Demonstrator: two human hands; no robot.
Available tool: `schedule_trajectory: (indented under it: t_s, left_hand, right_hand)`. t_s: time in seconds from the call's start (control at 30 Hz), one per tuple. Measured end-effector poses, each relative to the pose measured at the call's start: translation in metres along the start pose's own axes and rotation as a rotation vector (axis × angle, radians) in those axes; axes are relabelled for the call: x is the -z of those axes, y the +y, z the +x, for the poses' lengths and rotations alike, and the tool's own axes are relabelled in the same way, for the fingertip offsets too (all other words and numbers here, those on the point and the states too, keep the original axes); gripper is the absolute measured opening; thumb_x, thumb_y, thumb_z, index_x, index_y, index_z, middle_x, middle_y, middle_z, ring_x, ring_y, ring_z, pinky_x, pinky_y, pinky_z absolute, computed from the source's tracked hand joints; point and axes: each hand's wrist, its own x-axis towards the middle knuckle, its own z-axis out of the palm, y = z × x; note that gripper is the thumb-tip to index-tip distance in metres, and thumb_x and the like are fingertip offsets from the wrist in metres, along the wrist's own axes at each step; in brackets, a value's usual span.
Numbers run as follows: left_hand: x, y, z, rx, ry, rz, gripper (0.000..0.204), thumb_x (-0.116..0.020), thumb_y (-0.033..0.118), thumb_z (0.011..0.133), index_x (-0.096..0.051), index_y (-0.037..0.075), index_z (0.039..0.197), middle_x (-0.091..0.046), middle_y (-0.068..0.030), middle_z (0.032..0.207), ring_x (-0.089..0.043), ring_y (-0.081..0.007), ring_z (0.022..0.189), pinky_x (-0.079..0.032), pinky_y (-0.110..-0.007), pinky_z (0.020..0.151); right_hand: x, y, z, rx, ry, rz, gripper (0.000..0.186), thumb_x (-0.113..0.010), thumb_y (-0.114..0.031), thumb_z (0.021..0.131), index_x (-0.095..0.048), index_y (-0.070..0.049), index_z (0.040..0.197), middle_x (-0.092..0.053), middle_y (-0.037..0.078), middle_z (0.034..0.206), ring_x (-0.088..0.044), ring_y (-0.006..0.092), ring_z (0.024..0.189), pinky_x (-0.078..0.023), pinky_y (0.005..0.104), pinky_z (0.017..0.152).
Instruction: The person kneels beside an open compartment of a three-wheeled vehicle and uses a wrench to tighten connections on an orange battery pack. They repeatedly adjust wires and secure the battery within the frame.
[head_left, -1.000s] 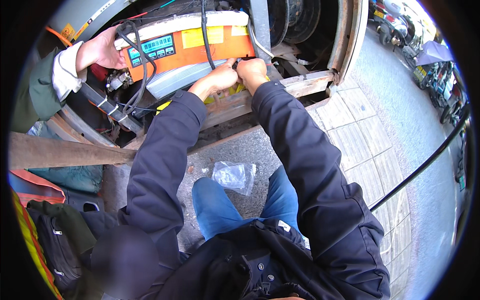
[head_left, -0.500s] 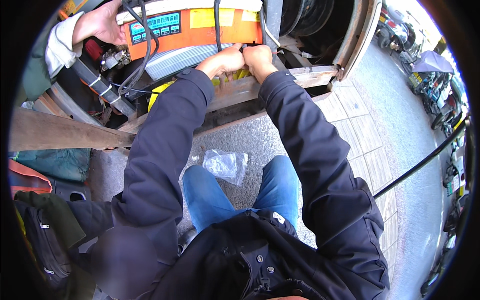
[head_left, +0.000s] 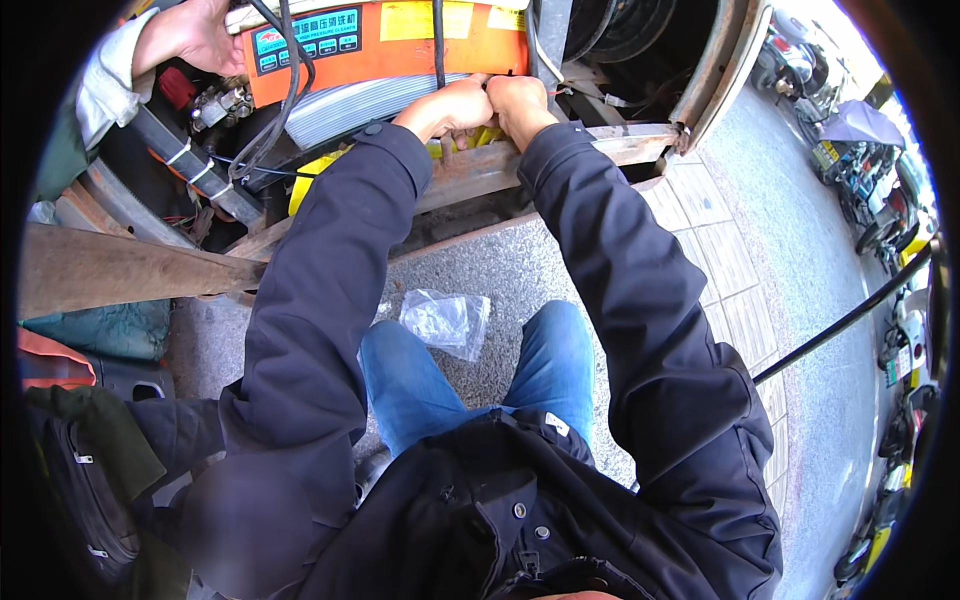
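My left hand [head_left: 452,108] and my right hand [head_left: 520,102] are closed, knuckle to knuckle, over the front rail of a rusty metal frame [head_left: 475,178]. What their fingers grip is hidden. Just beyond them stands an orange pressure washer [head_left: 400,45] with yellow labels and a silver ribbed block [head_left: 365,110] below it. A black cable [head_left: 437,40] runs down the orange front toward my left hand. Yellow material [head_left: 315,178] shows behind the rail. At the far left another person's hand [head_left: 195,38] rests against the washer's side.
A clear plastic bag [head_left: 443,320] lies on the ground beyond my knees. To the left, a wooden plank [head_left: 130,268] juts out above a green bag [head_left: 110,328]. On the right, a black pole [head_left: 845,320] slants past the tiles, and parked motorbikes [head_left: 870,185] line the pavement.
My hands stay together at the same spot on the frame. The view has shifted slightly; the other person's hand remains on the washer.
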Motion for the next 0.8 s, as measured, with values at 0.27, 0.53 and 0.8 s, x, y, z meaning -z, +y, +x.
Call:
schedule_trajectory:
  t_s: [0.27, 0.53, 0.8]
  left_hand:
    - [-0.002, 0.015, -0.002, -0.007, 0.012, 0.248, 0.062, -0.066, 0.024, 0.092, -0.046, 0.004, 0.147, -0.07, -0.0186, 0.124, -0.073, -0.0297, 0.076, -0.057, -0.037, 0.057]
    - [-0.001, 0.007, -0.004, -0.033, 0.011, 0.235, 0.084, -0.078, 0.035, 0.083, -0.04, 0.007, 0.153, -0.074, -0.0186, 0.113, -0.073, -0.0285, 0.071, -0.056, -0.037, 0.056]
    - [-0.003, 0.006, -0.008, -0.04, 0.063, 0.183, 0.083, -0.069, 0.028, 0.088, -0.031, 0.012, 0.16, -0.074, -0.0214, 0.109, -0.074, -0.0315, 0.074, -0.058, -0.04, 0.062]
  right_hand:
    - [-0.009, 0.01, 0.012, 0.008, 0.134, 0.149, 0.043, -0.065, -0.032, 0.092, -0.073, 0.007, 0.108, -0.076, 0.02, 0.111, -0.075, 0.0258, 0.099, -0.057, 0.0355, 0.084]
    - [0.003, 0.001, -0.002, 0.156, 0.031, -0.178, 0.045, -0.068, -0.036, 0.092, -0.073, -0.002, 0.12, -0.071, 0.022, 0.125, -0.069, 0.0331, 0.119, -0.054, 0.041, 0.101]
    - [0.02, 0.021, -0.032, 0.393, 0.243, -0.217, 0.03, -0.065, -0.028, 0.089, -0.08, -0.012, 0.109, -0.075, 0.021, 0.105, -0.072, 0.0373, 0.103, -0.056, 0.0429, 0.094]
